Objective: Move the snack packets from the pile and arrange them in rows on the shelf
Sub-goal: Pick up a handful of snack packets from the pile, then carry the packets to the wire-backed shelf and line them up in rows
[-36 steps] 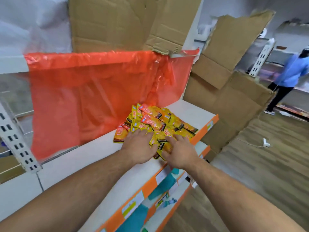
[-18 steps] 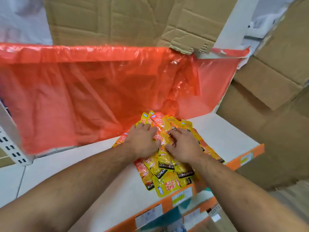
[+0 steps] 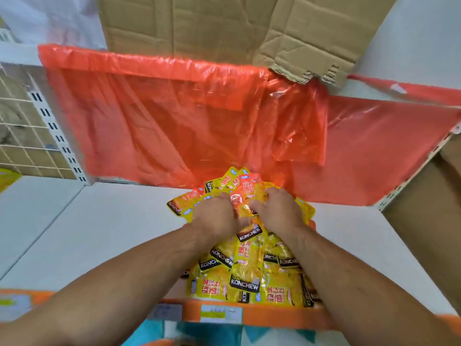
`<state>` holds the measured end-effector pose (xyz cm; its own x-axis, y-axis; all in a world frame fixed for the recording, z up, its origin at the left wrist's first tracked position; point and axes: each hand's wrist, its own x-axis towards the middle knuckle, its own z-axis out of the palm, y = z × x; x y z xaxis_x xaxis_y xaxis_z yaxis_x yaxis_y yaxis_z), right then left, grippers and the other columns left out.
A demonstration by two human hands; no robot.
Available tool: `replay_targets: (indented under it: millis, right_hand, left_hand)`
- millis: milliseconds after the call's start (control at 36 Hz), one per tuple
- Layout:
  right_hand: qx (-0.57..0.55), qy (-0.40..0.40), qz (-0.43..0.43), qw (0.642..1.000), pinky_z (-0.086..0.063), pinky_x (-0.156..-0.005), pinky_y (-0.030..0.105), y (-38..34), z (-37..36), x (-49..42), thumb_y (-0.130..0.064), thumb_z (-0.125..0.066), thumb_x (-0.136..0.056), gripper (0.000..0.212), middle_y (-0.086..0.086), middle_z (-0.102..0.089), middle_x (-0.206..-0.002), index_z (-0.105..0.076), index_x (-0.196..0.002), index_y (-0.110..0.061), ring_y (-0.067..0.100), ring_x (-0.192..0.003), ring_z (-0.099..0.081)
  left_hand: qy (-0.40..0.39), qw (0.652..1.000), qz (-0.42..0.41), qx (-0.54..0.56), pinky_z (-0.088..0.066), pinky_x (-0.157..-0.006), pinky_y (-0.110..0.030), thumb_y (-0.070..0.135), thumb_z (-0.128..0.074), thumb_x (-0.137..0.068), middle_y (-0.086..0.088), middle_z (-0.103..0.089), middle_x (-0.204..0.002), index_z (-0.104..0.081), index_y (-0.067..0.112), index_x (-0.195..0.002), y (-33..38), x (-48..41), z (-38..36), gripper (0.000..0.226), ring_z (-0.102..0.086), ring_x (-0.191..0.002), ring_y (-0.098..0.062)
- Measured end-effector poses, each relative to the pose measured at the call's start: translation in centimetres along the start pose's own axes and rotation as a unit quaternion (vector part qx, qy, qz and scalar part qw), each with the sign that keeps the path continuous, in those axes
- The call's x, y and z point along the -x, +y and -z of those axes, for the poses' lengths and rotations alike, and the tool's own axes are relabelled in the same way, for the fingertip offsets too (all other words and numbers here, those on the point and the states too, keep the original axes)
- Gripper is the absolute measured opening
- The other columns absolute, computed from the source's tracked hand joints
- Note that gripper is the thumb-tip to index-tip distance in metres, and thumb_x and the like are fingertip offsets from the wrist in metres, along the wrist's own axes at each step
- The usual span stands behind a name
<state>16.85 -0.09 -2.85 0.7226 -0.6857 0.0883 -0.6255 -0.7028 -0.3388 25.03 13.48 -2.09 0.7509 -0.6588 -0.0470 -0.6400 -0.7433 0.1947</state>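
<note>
Left hand [image 3: 214, 216], right hand [image 3: 280, 211]: fingers curled, gripping snack packets [image 3: 249, 270]. Pile reaches shelf [image 3: 99, 233] front edge; bare surface both sides.

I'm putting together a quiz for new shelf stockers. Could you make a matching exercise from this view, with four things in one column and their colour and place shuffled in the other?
Things:
1. snack packets
2. plastic sheet
3. cardboard
4. shelf

Descriptions:
A. brown and creased, at the top
B. white and flat, under the heap
C. yellow, heaped together
D. translucent orange, hanging behind the heap

Pairs: 1-C, 2-D, 3-A, 4-B
</note>
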Motion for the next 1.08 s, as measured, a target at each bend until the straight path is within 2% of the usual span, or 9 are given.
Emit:
replay_targets:
  millis: [194, 389, 528, 639, 722, 778, 917, 1028, 1083]
  right_hand:
    - [-0.012, -0.011, 0.009, 1.000, -0.050, -0.088, 0.040, 0.5, 0.3, -1.4, -0.052, -0.072, -0.082, 0.057, 0.012, -0.063, -0.119, -0.058, -0.120, -0.012, 0.034, -0.112, -0.058]
    - [-0.027, 0.021, 0.032, 0.999, -0.049, -0.094, 0.043, 0.8, 0.6, -1.2, -0.029, -0.075, -0.081, 0.049, 0.012, -0.056, -0.122, -0.055, -0.123, -0.013, 0.035, -0.116, -0.053]
    - [-0.048, 0.014, 0.020, 0.999, -0.051, -0.084, 0.043, 0.8, 0.7, -1.0, -0.020, -0.065, -0.085, 0.032, 0.011, -0.057, -0.117, -0.056, -0.116, -0.017, 0.038, -0.107, -0.060]
    - [-0.059, 0.035, 0.017, 0.998, -0.049, -0.082, 0.041, 1.4, 0.8, -0.8, -0.022, -0.062, -0.086, 0.031, 0.012, -0.063, -0.112, -0.058, -0.116, -0.017, 0.037, -0.107, -0.058]
    - [-0.053, 0.087, 0.036, 0.994, -0.045, -0.088, 0.041, 1.9, 0.6, -0.7, -0.026, -0.061, -0.089, 0.030, 0.015, -0.063, -0.110, -0.065, -0.117, -0.014, 0.038, -0.107, -0.054]
    - [-0.104, 0.099, 0.029, 0.989, -0.046, -0.081, 0.040, 1.7, 0.7, -0.7, -0.025, -0.060, -0.091, 0.026, 0.015, -0.067, -0.104, -0.069, -0.112, -0.014, 0.038, -0.100, -0.059]
    - [-0.340, -0.005, -0.053, 0.939, -0.041, -0.062, 0.034, -0.6, 1.0, -0.3, -0.020, -0.068, -0.087, 0.011, 0.001, -0.057, -0.064, -0.064, -0.078, -0.014, 0.025, -0.067, -0.054]
    - [-0.392, -0.078, -0.046, 0.916, -0.039, -0.051, 0.024, -2.3, 0.5, 0.7, -0.010, -0.068, -0.085, 0.027, 0.007, -0.033, -0.068, -0.046, -0.069, -0.012, 0.020, -0.062, -0.038]
    - [-0.390, -0.096, -0.029, 0.915, -0.037, -0.053, 0.029, -3.3, 0.1, 1.1, -0.007, -0.068, -0.082, 0.034, 0.007, -0.030, -0.067, -0.040, -0.064, -0.017, 0.020, -0.061, -0.036]
  left_hand:
    - [0.020, 0.995, 0.073, 0.068, -0.040, -0.070, -0.034, 0.056, -0.071, -0.079, -0.010, -0.066, -0.113, -0.043, 0.009, -0.123, 1.2, 0.0, 0.3, 0.071, -0.064, -0.107, -0.033]
    - [0.031, 0.970, 0.142, 0.196, -0.039, -0.062, -0.031, 0.032, -0.077, -0.078, 0.001, -0.054, -0.079, -0.041, 0.009, -0.115, 1.3, 0.0, -0.6, 0.057, -0.061, -0.084, -0.027]
    - [0.026, 0.952, 0.182, 0.246, -0.040, -0.061, -0.028, 0.024, -0.074, -0.076, -0.003, -0.063, -0.083, -0.055, 0.012, -0.085, 0.8, -0.3, -1.2, 0.024, -0.056, -0.073, -0.024]
    - [0.057, 0.935, 0.193, 0.291, -0.041, -0.064, -0.027, 0.017, -0.066, -0.080, -0.004, -0.065, -0.084, -0.058, 0.012, -0.085, 0.3, -0.3, -1.2, 0.011, -0.058, -0.076, -0.025]
    - [0.056, 0.920, 0.206, 0.328, -0.040, -0.061, -0.026, 0.011, -0.067, -0.080, 0.001, -0.058, -0.071, -0.054, 0.017, -0.072, 0.1, 0.0, -1.0, 0.017, -0.058, -0.074, -0.024]
    - [0.061, 0.898, 0.228, 0.372, -0.039, -0.056, -0.027, 0.010, -0.068, -0.078, 0.001, -0.057, -0.068, -0.050, 0.017, -0.068, -0.3, 0.1, -0.9, 0.022, -0.057, -0.071, -0.024]
    - [0.087, 0.839, 0.257, 0.472, -0.033, -0.055, -0.027, 0.007, -0.073, -0.076, 0.000, -0.049, -0.059, -0.043, 0.017, -0.061, -1.5, 0.8, -0.3, 0.035, -0.046, -0.057, -0.021]
    - [0.101, 0.801, 0.261, 0.529, -0.039, -0.060, -0.027, 0.003, -0.074, -0.074, 0.000, -0.052, -0.061, -0.050, 0.017, -0.063, -3.2, 1.6, -0.1, 0.030, -0.048, -0.060, -0.020]
    - [0.110, 0.781, 0.263, 0.556, -0.038, -0.054, -0.023, -0.001, -0.072, -0.076, -0.001, -0.054, -0.059, -0.052, 0.015, -0.061, -4.2, 2.2, 0.4, 0.030, -0.050, -0.054, -0.019]
